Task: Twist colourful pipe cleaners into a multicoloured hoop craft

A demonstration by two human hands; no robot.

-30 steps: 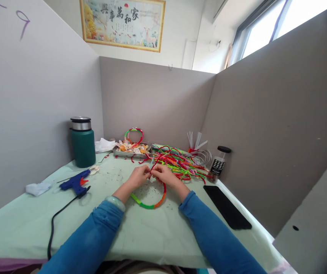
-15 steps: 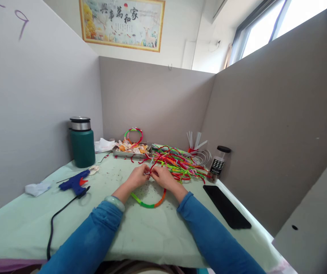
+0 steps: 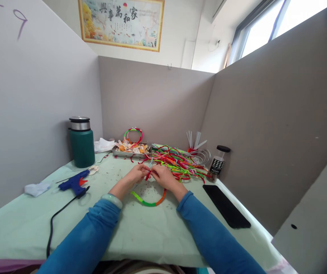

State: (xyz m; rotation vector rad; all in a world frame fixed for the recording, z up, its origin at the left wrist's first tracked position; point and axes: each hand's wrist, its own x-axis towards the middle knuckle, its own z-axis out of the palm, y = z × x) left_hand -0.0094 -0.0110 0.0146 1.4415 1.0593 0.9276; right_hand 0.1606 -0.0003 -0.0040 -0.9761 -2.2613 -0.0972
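Observation:
A hoop (image 3: pixel 149 204) wrapped in green, yellow-green and orange fuzzy pipe cleaner hangs between my two hands, its lower arc low over the table. At its far side my left hand (image 3: pixel 135 176) pinches the bare part of the hoop. Close beside it, my right hand (image 3: pixel 164 177) has its fingers closed on a red pipe cleaner (image 3: pixel 148 176) at the hoop. The fingertips of both hands nearly touch, and they partly hide where the red strand meets the hoop.
Behind my hands lies a heap of coloured pipe cleaners (image 3: pixel 177 161). A metal tray (image 3: pixel 129 155) of small pieces carries a finished-looking hoop (image 3: pixel 133 129). Left are a blue glue gun (image 3: pixel 74 183) and green bottle (image 3: pixel 82 148); right, a jar (image 3: pixel 217 165) and black slab (image 3: pixel 226 205).
The red strand, which rose above my fingers, now points down below them. My left hand has shifted slightly left and its fingers have turned; the right hand has barely moved.

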